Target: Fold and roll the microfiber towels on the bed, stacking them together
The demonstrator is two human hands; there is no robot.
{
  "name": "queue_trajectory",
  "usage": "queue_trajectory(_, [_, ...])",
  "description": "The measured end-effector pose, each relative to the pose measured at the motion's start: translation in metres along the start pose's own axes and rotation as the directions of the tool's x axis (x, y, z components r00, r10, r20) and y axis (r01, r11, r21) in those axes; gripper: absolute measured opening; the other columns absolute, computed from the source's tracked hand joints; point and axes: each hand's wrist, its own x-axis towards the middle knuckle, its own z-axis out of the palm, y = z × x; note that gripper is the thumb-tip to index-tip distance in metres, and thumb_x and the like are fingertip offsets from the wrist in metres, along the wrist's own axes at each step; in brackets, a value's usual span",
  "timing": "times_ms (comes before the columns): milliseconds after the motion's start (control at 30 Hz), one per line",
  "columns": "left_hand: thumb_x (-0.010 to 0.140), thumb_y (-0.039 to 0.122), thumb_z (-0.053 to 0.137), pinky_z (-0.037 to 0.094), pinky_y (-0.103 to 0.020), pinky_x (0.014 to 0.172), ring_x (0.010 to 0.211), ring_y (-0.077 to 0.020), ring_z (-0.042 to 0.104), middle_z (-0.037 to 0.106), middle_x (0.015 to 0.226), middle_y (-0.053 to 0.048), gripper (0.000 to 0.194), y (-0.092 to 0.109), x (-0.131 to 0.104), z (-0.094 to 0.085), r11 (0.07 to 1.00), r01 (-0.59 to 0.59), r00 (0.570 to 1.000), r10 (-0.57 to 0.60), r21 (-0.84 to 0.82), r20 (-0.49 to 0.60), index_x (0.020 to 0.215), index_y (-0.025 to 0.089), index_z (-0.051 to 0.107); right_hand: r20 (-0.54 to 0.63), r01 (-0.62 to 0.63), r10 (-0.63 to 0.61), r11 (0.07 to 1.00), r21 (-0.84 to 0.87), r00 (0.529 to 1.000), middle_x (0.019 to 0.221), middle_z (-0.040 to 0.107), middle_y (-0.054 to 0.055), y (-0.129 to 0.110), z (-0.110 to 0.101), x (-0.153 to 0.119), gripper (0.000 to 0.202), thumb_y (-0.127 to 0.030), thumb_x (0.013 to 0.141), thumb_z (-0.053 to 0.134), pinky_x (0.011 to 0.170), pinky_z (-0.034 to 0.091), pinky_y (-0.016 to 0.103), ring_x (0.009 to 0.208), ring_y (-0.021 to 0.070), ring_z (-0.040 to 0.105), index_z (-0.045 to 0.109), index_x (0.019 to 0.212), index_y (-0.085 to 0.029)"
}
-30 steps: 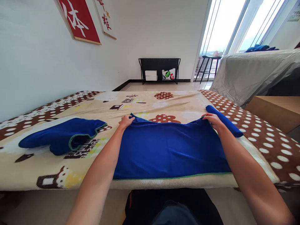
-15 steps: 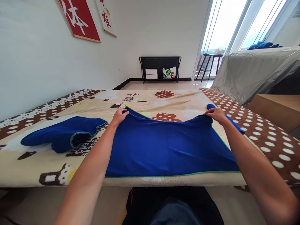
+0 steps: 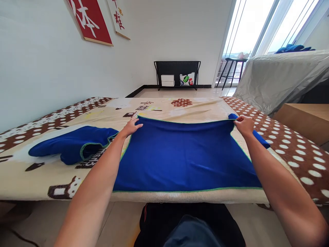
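- One blue cloth (image 3: 185, 157) is lying on our side, long axis running between left hand (image 3: 131, 127) and right hand (image 3: 243, 125)
- Right is pinching a far corner; left's pinch we cannot tell

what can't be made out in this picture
All in the head view:
- Rolled blue cloth: middle, hidden behind the right hand.
- Spread blue cloth: underside, facing the blanket.
- Red scroll: top, cut off by the upper edge.
- Cardboard box: far end, cut off by the right edge.

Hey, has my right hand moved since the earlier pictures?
Yes. Judged against the black rack by the wall, your right hand has shifted to the right.
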Motion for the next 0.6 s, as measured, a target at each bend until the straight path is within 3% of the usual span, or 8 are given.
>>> queue_trajectory(100, [0.079,0.055,0.056,0.028,-0.041,0.117,0.144,-0.0308,0.034,0.04,0.154,-0.016,0.075,0.001,0.001,-0.001,1.0,-0.009,1.0,0.008,0.029,0.024,0.141,0.012,0.052,0.025,-0.06,0.057,0.994,0.093,0.998,0.077,0.067,0.008,-0.002,0.001,0.0,0.015,-0.024,0.067,0.073,0.08,0.05,0.036,0.087,0.0254,0.064,0.063,0.077,-0.017])
queue_trajectory(233, [0.08,0.056,0.055,0.025,-0.042,0.119,0.145,-0.0317,0.031,0.043,0.152,-0.015,0.075,0.004,0.003,-0.003,0.998,-0.01,0.999,0.008,0.061,0.038,0.141,0.012,0.051,0.167,-0.17,0.127,0.946,0.276,0.978,0.07,0.067,0.006,-0.009,0.005,0.0,0.013,-0.024,0.079,0.064,0.058,0.053,0.03,0.065,0.0194,0.066,0.051,0.082,-0.02])
queue_trajectory(300, [0.08,0.056,0.055,0.025,-0.044,0.118,0.145,-0.0333,0.031,0.044,0.151,-0.015,0.074,0.005,0.004,-0.004,0.997,0.002,0.999,-0.006,0.079,0.043,0.14,0.014,0.052,0.232,-0.21,0.132,0.912,0.352,0.964,0.074,0.069,0.005,-0.011,0.007,-0.001,0.014,-0.022,0.083,0.059,0.054,0.054,0.028,0.062,0.0175,0.067,0.045,0.085,-0.021])
queue_trajectory(433, [0.08,0.056,0.057,0.024,-0.047,0.119,0.144,-0.0343,0.033,0.04,0.154,-0.014,0.074,0.007,0.001,-0.005,0.993,0.021,0.998,-0.027,0.112,0.049,0.143,0.018,0.049,0.283,-0.235,0.119,0.876,0.421,0.952,0.081,0.069,0.003,-0.013,0.013,-0.002,0.014,-0.021,0.086,0.055,0.06,0.058,0.03,0.07,0.0163,0.07,0.04,0.087,-0.022])
queue_trajectory(600, [0.082,0.058,0.056,0.022,-0.054,0.118,0.145,-0.0374,0.029,0.032,0.158,-0.015,0.077,0.009,-0.008,0.006,0.985,0.071,0.997,-0.075,0.155,0.019,0.148,0.021,0.042,0.272,-0.15,0.051,0.922,0.356,0.961,0.106,0.069,0.012,-0.01,0.027,-0.008,0.016,-0.031,0.093,0.048,0.072,0.059,0.031,0.092,0.0184,0.07,0.046,0.103,-0.019])
